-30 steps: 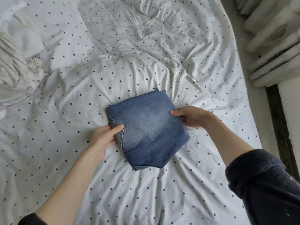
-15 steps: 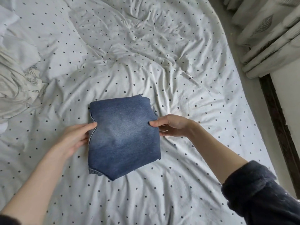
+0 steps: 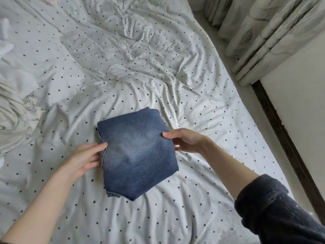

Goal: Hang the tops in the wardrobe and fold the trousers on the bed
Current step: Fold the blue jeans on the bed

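Observation:
A pair of blue denim trousers (image 3: pixel 137 152), folded into a compact square, sits between my hands just above the white dotted bed sheet (image 3: pixel 140 71). My left hand (image 3: pixel 86 159) grips the bundle's left edge, thumb on top and fingers tucked beneath. My right hand (image 3: pixel 186 140) pinches the right edge the same way, thumb on the denim. A frayed hem shows at the bundle's lower corner.
Crumpled white garments (image 3: pixel 15 117) lie at the bed's left side. Pale leaf-print curtains (image 3: pixel 260 36) hang at the upper right. A dark skirting strip (image 3: pixel 281 131) and a white wall run along the bed's right edge.
Both hands have carried the folded trousers a little to the left over the bed and turned the bundle slightly. Both grips remain the same.

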Motion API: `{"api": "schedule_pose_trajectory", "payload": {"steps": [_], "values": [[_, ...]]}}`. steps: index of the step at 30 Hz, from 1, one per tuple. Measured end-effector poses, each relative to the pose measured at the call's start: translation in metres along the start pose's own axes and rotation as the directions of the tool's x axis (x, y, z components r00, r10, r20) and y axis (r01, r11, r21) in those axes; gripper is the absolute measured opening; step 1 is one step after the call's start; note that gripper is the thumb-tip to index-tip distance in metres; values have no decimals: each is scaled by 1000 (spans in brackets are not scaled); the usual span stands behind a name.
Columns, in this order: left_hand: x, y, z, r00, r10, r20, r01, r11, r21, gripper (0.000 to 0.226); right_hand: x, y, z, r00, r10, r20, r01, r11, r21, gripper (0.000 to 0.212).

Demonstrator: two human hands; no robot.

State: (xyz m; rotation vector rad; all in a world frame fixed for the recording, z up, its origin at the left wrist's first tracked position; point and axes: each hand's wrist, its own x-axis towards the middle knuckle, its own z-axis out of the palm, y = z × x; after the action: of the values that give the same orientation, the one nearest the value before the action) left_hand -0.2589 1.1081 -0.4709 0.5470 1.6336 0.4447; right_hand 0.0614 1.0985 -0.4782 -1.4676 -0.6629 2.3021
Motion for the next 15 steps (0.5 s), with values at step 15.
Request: {"api": "schedule_pose_trajectory", "payload": {"steps": [15], "values": [[-105,77,76,869,218,444,-307,941,139,12,-212,23,35,819,-332,-468,383,923,16,33]]}}
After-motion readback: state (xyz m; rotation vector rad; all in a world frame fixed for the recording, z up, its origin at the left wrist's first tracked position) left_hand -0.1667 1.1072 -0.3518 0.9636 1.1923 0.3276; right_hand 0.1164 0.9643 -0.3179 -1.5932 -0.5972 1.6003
